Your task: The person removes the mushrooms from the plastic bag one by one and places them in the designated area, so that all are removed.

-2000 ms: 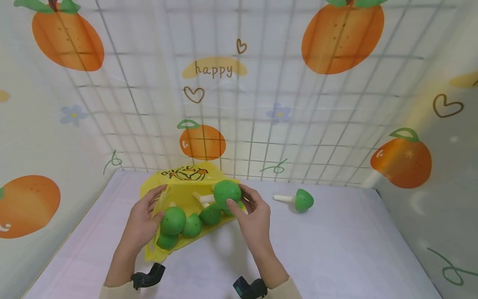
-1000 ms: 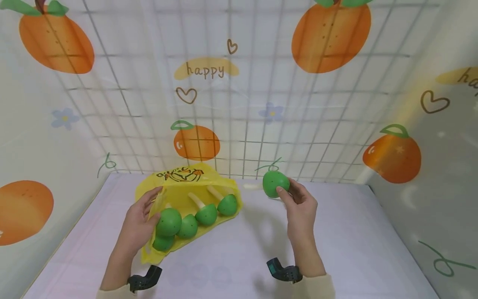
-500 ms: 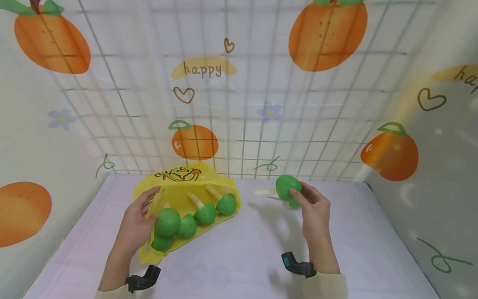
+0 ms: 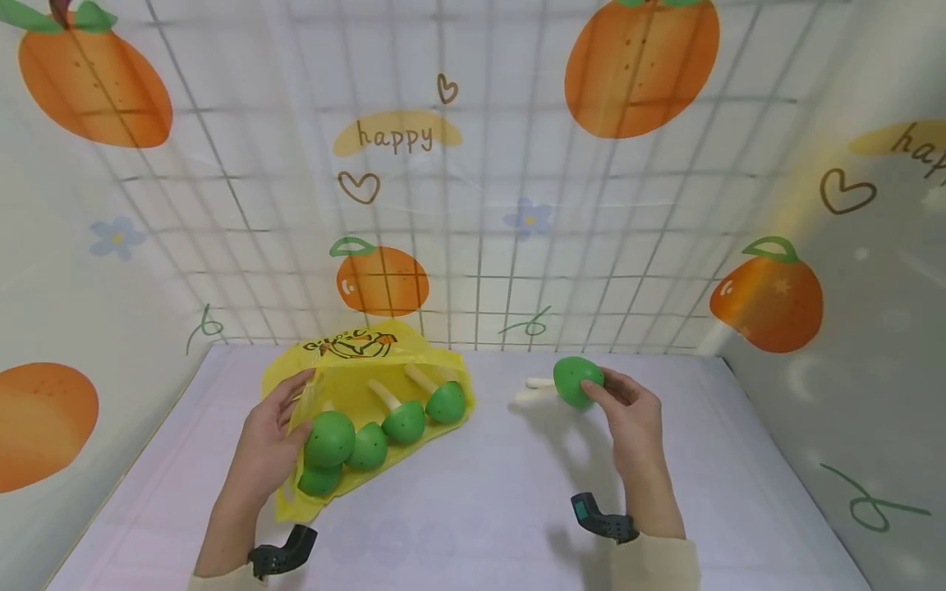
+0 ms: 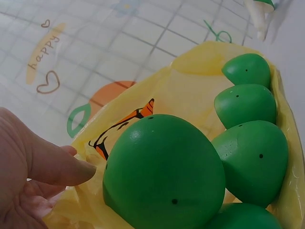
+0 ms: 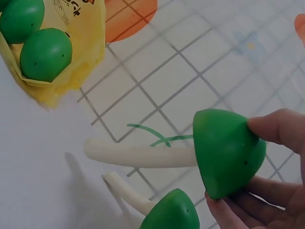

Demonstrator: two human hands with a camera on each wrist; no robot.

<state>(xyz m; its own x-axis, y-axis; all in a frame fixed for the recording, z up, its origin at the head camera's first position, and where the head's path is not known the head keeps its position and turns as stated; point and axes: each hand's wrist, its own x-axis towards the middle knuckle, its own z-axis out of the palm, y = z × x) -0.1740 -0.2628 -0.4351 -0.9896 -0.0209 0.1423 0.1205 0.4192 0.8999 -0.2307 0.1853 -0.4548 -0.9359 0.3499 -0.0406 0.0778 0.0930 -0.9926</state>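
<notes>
My right hand (image 4: pixel 637 414) grips a toy mushroom (image 4: pixel 575 382) by its green cap, thumb on one side and fingers on the other. Its pale stem points left. Below it in the right wrist view lies a second mushroom (image 6: pixel 172 213), mostly hidden from the head by the held one. On the left, my left hand (image 4: pixel 268 441) holds the near-left edge of a yellow plastic bag (image 4: pixel 336 386), its mouth spread wide. Several green-capped mushrooms (image 4: pixel 404 423) lie inside, caps toward the mouth. The nearest cap (image 5: pixel 164 171) fills much of the left wrist view.
A white table (image 4: pixel 443 525) lies under everything. Behind it stands a grid wall (image 4: pixel 480 246) covered by a sheet printed with oranges. Side sheets rise at left and right. Both wrists wear black camera straps (image 4: pixel 282 552).
My right hand has taken a mushroom out of the bag, carried it right and lowered it over the one lying on the table. My left hand stays at the bag's edge.
</notes>
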